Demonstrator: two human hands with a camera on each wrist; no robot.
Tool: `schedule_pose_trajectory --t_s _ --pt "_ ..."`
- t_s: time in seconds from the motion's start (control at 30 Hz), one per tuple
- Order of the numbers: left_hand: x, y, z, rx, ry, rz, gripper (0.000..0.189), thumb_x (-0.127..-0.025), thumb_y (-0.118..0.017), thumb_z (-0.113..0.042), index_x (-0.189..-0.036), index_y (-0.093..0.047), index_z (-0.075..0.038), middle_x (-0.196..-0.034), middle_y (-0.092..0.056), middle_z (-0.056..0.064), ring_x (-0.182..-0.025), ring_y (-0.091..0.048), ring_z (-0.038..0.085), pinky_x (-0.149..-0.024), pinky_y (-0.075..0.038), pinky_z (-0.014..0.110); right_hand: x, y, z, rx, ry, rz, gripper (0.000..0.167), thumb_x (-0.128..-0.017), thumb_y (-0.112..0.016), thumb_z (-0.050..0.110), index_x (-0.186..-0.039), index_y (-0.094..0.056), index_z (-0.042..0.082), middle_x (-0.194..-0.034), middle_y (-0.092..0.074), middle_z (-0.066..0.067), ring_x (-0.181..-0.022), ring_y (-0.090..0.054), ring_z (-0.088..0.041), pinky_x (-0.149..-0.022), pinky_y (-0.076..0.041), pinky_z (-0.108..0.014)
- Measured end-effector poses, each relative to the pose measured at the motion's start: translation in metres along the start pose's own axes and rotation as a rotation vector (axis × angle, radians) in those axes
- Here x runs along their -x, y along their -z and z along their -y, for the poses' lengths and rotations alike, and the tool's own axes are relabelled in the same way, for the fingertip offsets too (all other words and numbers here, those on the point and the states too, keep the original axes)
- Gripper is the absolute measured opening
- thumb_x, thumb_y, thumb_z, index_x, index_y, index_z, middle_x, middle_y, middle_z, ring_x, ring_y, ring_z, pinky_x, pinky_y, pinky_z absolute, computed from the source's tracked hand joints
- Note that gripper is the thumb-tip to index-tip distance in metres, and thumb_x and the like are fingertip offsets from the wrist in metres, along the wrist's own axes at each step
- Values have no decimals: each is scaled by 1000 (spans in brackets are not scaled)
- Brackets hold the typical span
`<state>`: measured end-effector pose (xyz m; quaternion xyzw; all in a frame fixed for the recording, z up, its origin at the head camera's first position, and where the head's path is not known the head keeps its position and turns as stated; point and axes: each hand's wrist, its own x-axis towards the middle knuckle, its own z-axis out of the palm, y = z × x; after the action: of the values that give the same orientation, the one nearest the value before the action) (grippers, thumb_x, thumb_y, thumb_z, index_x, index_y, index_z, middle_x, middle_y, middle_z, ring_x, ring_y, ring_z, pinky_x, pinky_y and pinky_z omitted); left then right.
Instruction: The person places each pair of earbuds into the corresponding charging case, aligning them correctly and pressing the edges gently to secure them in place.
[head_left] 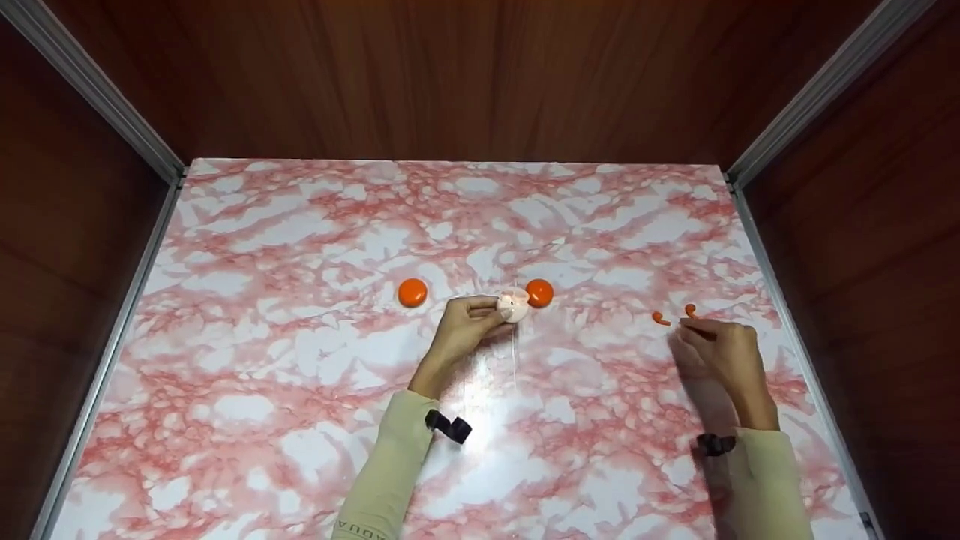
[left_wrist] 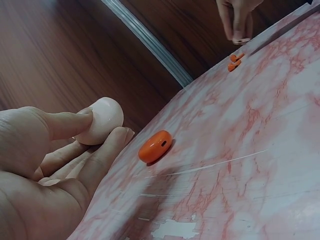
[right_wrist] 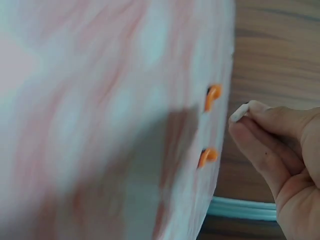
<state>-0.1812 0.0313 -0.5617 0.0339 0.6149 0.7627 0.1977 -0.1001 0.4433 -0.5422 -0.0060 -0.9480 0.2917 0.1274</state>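
Observation:
My left hand grips a small, rounded, pale pink earbud case between thumb and fingers, above the table. Close beside that case in the head view is a glossy orange earbud case; a matching orange case lies farther left. At the right side, my right hand pinches a small white earbud between thumb and fingertip. Two orange earbuds lie apart on the table just by the right fingertips. Part of the white earbud is hidden by the fingers.
The table has a pink-and-white marbled surface. Dark wooden panels rise at the back and both sides, with grey metal strips along their corners. Each wrist carries a black strap mount.

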Motion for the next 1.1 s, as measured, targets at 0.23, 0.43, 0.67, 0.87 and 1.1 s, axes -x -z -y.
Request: schedule_pose_trajectory --t_s 0.23,0.43,0.67,0.87,1.1 --pt "1 -1 -1 5 5 2 35 -98 -70 3 -130 -66 14 -125 -70 35 -104 -78 26 -103 -63 50 -9 -5 29 -396 -192 45 35 -97 -79 27 -119 -79 0 -107 -82 -15 -92 -72 12 -81 -62 -8" --pt "0 -2 -1 18 10 11 34 -98 -69 3 -130 -65 14 -125 -70 35 -102 -79 24 -103 -62 49 -16 -19 53 -727 -218 50 40 -94 -80 13 -121 -71 -16 -97 -83 1 -89 -81 -12 -85 -67 -26" --pt "0 -3 -1 43 22 9 33 -98 -68 4 -130 -65 15 -125 -70 35 -101 -79 23 -101 -64 46 -23 -39 81 -887 -216 28 36 -91 -82 11 -117 -74 -14 -98 -83 -10 -93 -81 -22 -89 -67 -36" --pt "2 -6 -2 58 25 -3 34 -97 -68 6 -130 -65 16 -124 -70 37 -98 -80 25 -98 -65 44 -30 -53 104 -1031 -228 26 40 -90 -82 5 -118 -70 -20 -97 -83 -13 -94 -81 -26 -90 -67 -39" --pt "3 -8 -2 88 24 31 34 -98 -66 8 -130 -63 18 -126 -68 39 -98 -80 23 -100 -64 44 -38 -69 128 -1104 -227 38 41 -89 -83 6 -117 -69 -21 -99 -82 -19 -95 -80 -32 -90 -67 -42"
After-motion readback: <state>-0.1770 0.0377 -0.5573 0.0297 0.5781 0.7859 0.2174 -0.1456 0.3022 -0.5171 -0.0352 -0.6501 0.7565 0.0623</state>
